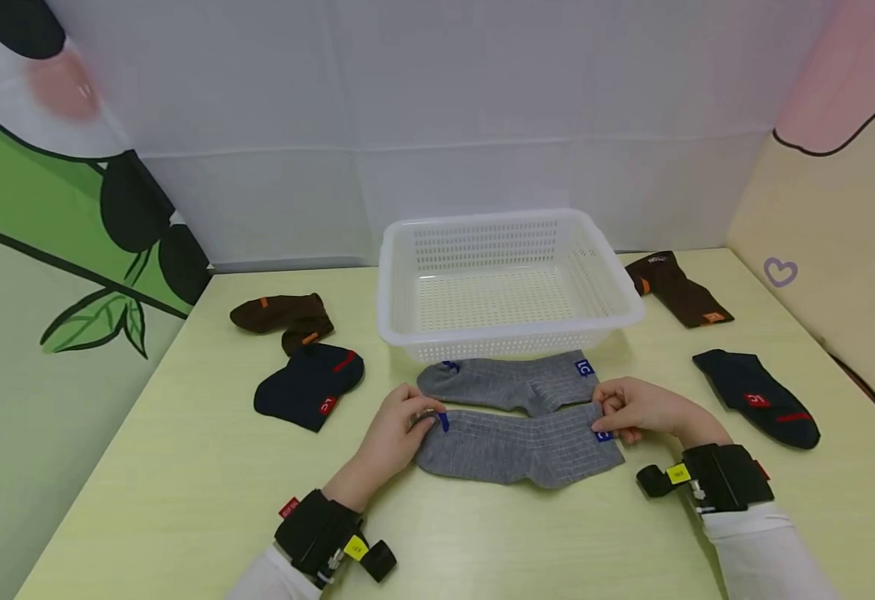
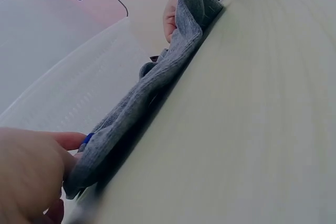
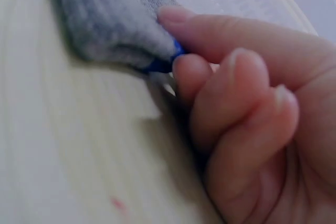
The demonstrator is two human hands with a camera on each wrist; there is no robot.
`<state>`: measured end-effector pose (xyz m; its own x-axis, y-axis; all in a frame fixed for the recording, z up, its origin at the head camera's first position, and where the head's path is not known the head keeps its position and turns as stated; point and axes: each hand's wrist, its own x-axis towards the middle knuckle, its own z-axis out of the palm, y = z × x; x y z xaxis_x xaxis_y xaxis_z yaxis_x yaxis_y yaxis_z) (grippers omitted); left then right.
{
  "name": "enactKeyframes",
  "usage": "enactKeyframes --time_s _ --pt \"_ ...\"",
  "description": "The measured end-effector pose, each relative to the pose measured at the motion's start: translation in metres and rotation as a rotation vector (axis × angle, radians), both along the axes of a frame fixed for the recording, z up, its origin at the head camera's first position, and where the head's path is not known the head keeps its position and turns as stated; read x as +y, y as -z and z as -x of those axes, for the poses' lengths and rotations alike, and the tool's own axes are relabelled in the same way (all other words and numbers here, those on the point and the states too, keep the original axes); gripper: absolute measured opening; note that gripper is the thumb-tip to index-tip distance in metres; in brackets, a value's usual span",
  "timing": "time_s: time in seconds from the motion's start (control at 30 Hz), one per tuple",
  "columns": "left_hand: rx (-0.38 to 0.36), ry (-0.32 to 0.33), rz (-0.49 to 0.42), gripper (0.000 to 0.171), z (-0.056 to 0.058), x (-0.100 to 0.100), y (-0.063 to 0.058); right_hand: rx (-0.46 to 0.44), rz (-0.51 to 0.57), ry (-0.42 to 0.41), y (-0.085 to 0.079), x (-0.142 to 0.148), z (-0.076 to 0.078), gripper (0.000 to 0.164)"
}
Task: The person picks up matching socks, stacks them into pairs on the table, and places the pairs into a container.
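Two grey socks lie side by side in front of the basket, toes to the left and cuffs to the right. My left hand point(image 1: 395, 432) pinches the toe end of the nearer grey sock point(image 1: 508, 450), beside its blue mark. At the other end, my right hand point(image 1: 651, 408) pinches that sock's cuff by the blue label between thumb and forefinger. In the left wrist view the nearer sock point(image 2: 136, 103) stretches between both hands, a dark shadow along its underside. The farther grey sock point(image 1: 493, 379) lies just behind, near the basket's front wall.
A white perforated basket point(image 1: 512, 335) stands at the back centre. On the left are a brown sock point(image 1: 280, 314) and a navy sock point(image 1: 306, 387), touching. On the right lie another brown sock point(image 1: 681, 292) and another navy sock point(image 1: 760, 400). Printed cloth walls enclose the table.
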<state>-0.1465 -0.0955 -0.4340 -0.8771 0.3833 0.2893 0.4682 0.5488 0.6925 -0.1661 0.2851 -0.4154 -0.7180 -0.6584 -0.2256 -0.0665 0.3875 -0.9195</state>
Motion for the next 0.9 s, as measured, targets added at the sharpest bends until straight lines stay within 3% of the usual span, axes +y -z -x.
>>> enactKeyframes --time_s 0.13,0.37,0.6,0.9 --pt "-0.04 0.068 0.043 0.021 0.002 -0.01 -0.002 -0.005 -0.007 0.003 0.001 -0.001 0.001 0.024" --pt "-0.065 0.202 0.165 0.046 0.009 -0.029 -0.003 -0.004 -0.018 0.017 -0.001 -0.001 0.002 0.023" --pt "-0.052 0.207 0.197 0.065 0.013 -0.031 -0.004 -0.011 -0.041 0.026 -0.002 0.0 0.003 0.025" --pt "-0.043 0.224 0.232 0.057 0.01 -0.031 -0.003 0.018 -0.122 0.08 -0.009 0.014 -0.001 0.022"
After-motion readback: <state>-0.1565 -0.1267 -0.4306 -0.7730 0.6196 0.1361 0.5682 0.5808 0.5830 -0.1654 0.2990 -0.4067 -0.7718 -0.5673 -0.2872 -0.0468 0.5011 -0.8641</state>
